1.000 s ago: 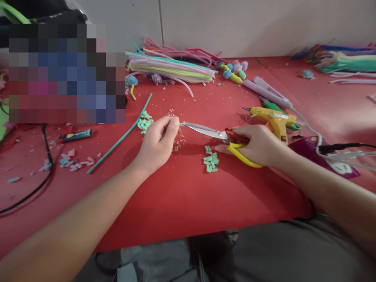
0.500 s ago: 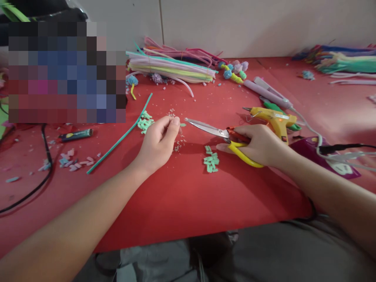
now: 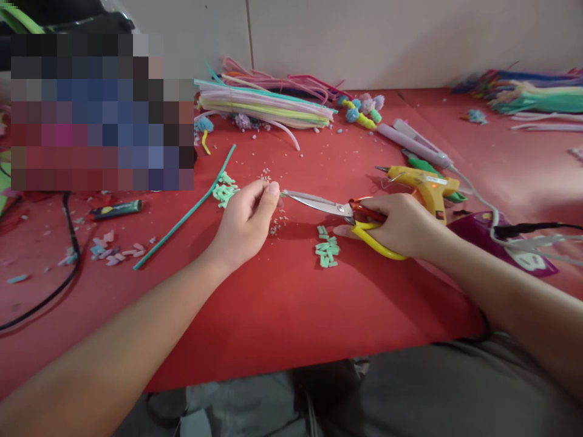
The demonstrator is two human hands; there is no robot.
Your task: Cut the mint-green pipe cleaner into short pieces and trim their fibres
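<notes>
My left hand (image 3: pixel 246 220) is pinched over the red table (image 3: pixel 282 303); whatever its fingertips grip is too small to make out. My right hand (image 3: pixel 401 224) grips yellow-and-orange scissors (image 3: pixel 346 213). The blades point left and their tips reach my left fingertips. A small heap of cut mint-green pieces (image 3: pixel 327 246) lies just below the blades. A second heap of green bits (image 3: pixel 225 188) sits left of my left hand, beside a long teal pipe cleaner (image 3: pixel 186 209).
A yellow glue gun (image 3: pixel 421 185) lies behind my right hand, with a purple tool (image 3: pixel 412 142) and cables to its right. Bundles of coloured pipe cleaners (image 3: pixel 264 100) lie along the back wall. A black cable (image 3: pixel 68 255) and a lighter (image 3: pixel 116 209) lie at left.
The scissors drew back to the right half a second ago, then came left again so their tips meet my left fingertips. The short green piece seen beside the fingertips is gone from view.
</notes>
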